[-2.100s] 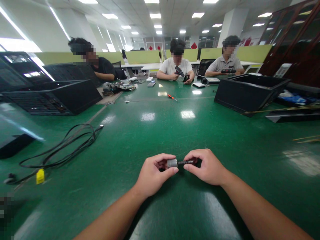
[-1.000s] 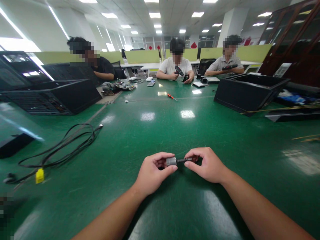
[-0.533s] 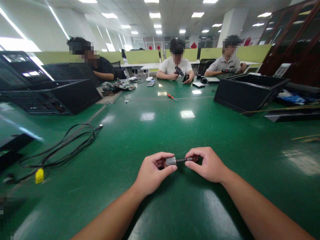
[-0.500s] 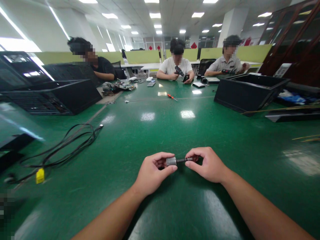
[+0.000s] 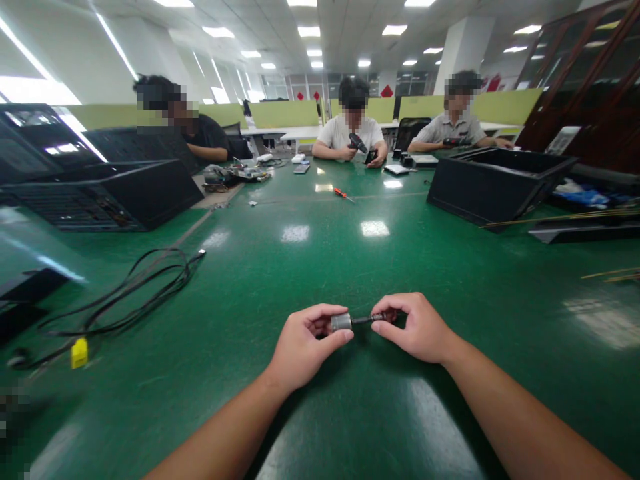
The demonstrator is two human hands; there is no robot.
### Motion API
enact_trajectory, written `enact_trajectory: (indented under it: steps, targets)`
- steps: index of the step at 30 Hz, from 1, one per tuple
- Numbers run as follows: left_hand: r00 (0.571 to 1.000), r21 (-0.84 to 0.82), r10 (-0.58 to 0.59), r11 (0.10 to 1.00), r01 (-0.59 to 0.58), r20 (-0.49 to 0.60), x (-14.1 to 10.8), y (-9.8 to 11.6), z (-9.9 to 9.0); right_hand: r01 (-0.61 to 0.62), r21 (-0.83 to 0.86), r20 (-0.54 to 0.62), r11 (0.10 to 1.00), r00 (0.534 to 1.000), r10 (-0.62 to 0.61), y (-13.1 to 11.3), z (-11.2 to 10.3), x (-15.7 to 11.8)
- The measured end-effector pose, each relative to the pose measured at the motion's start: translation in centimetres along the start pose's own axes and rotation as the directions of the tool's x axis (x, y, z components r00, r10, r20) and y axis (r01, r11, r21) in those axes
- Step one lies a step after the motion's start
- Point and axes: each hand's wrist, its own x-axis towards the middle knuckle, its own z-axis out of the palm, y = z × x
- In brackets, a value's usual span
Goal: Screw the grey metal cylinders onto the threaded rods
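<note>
Between my two hands, just above the green table (image 5: pixel 300 273), a small metal tool (image 5: pixel 342 323) lies level, with a wide grey cylinder on its left end and a thin dark shaft to the right. My left hand (image 5: pixel 307 343) pinches the grey cylinder between thumb and fingers. The shaft's right end is held in the fingertips of my right hand (image 5: pixel 417 328). Parts of both ends are hidden by the fingers.
Looped black cables (image 5: pixel 170 287) with a yellow tag (image 5: pixel 79 353) lie left. Black cases (image 5: pixel 160 193) (image 5: pixel 480 187) stand on both sides. An orange screwdriver (image 5: pixel 341 193) lies ahead. Three people sit opposite; the middle one holds a power drill (image 5: pixel 358 142).
My hands and the metal tool have hardly moved. The hand of the person at the far right has lowered toward the table.
</note>
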Motion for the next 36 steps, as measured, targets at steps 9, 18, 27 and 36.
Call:
enact_trajectory:
  steps: [9,18,27,36]
  targets:
    - [1.0,-0.013,0.005,1.0,-0.005,-0.002,-0.08,-0.15,-0.11,0.006,0.006,-0.001,1.0,1.0,-0.006,0.09,-0.01,0.16]
    - [1.0,-0.041,-0.007,0.999,0.007,-0.006,-0.08,0.4,-0.03,0.008,0.009,0.011,1.0,1.0,-0.008,0.28,-0.26,0.12]
    - [1.0,-0.027,-0.005,1.0,0.004,-0.014,-0.19,0.48,0.02,0.004,-0.021,0.011,1.0,1.0,-0.003,0.32,-0.45,0.09]
    - [1.0,-0.033,0.005,0.999,-0.005,-0.013,-0.03,0.1,-0.09,0.009,-0.024,0.009,1.0,1.0,-0.009,0.39,-0.71,0.04]
